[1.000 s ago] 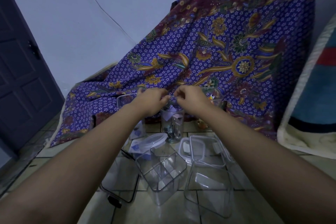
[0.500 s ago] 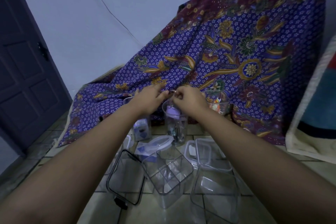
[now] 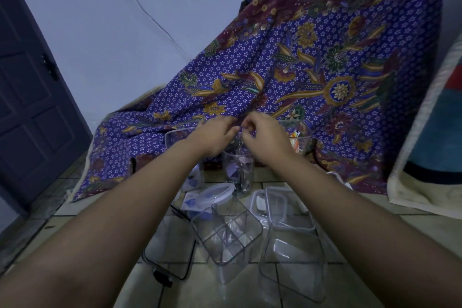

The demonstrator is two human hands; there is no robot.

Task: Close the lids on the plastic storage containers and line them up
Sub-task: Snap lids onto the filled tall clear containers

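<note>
Both hands meeting above the tall clear jar [image 3: 238,172]: left hand [image 3: 215,136] and right hand [image 3: 266,135] curled, fingertips almost touching over its mouth, pinching at something too small and dim to name; whether anything is actually gripped, cannot tell. Jar upright on the tiled floor [image 3: 250,280], smooth see-through plastic, pale lilac paper and dark slim items inside. Nearer, a square clear container [image 3: 226,231] tilted on one edge, split by inner dividers into compartments. Just right of it, a larger rounded-square clear tub [image 3: 293,262], and behind that a clear square lid [image 3: 287,210] with a raised rim. Left, a flat lid with a dark seal ring [image 3: 170,255] and a black latch. An oval translucent lid [image 3: 215,192] lying over a blue-printed label; print unreadable. Behind, draped purple batik cloth [image 3: 300,62], soft folds, small white stars, gold and green flowers.
</note>
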